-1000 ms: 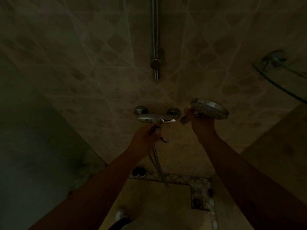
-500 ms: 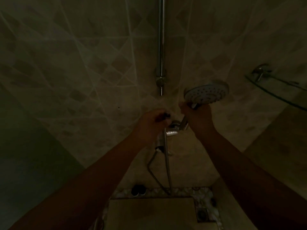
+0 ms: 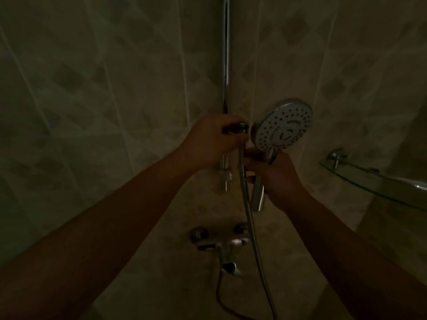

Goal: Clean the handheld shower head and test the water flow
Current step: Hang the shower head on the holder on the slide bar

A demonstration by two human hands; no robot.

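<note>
The round chrome shower head [image 3: 284, 127] faces me, its nozzle face upright, just right of the vertical chrome rail [image 3: 225, 65]. My right hand [image 3: 275, 179] is closed around its handle below the face. My left hand [image 3: 215, 138] grips a dark holder piece [image 3: 240, 127] on the rail, beside the head. The metal hose [image 3: 250, 218] hangs from between my hands down past the wall tap [image 3: 221, 244].
A glass corner shelf [image 3: 379, 181] with chrome brackets juts out at the right. Patterned tiled walls meet behind the rail. The scene is very dim.
Both hands have risen from the tap up to the rail. The shower head has turned from edge-on to facing me, and the tap now sits below my hands.
</note>
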